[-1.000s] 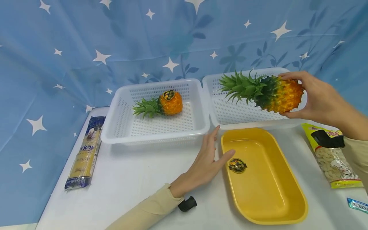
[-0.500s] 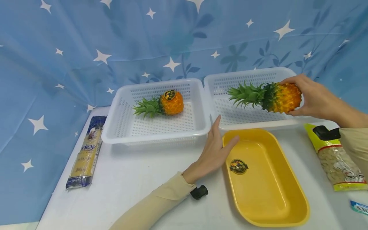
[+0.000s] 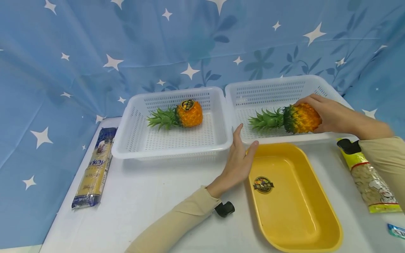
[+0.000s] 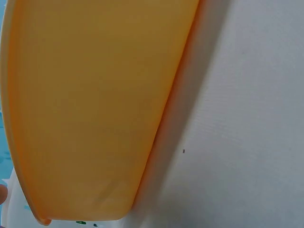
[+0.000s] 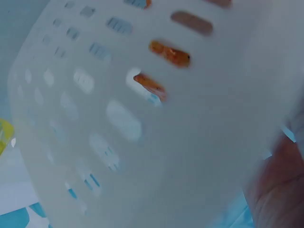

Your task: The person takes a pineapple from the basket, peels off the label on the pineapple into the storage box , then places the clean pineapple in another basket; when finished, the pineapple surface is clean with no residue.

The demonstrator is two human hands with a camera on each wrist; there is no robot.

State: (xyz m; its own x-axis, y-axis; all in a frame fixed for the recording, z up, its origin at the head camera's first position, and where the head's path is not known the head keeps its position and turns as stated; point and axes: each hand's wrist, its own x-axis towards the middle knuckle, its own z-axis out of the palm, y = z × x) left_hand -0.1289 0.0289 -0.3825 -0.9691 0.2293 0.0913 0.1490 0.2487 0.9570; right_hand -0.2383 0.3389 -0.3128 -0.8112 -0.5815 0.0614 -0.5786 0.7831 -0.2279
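From the head view, I'm seeing the person's right hand [image 3: 330, 114] curling round the fat end of a pineapple [image 3: 302, 119] inside the right basket [image 3: 273, 92], near the far edge of the bench [image 3: 136, 218]. That round body is probably offering a firmer hold than the leaves, which are pointing left; whether the fruit is bearing on the basket floor, I cannot tell. The left hand [image 3: 237, 160] is holding nothing, thumb and fingers spreading beside the far-left corner of a yellow tub [image 3: 291, 200], perhaps steadying it, though contact isn't showing clearly. The left basket [image 3: 177, 142] is sitting alongside, its second pineapple [image 3: 193, 116] lying the same way. A pasta packet [image 3: 95, 167] is lying by the bench's left edge, and a bag [image 3: 374, 184] is resting right of the tub. Both fruits are showing bumpy orange skin and spiky green leaves; the baskets are white slotted plastic.

From the left wrist, the tub's smooth, sloping outer wall is filling much of the view, casting an orange glow on the bench, with a fingertip [image 4: 3, 194] just peeping in.

From the right wrist, the basket's rounded slots are letting bits of orange skin through, while part of the hand is blurring at lower right.
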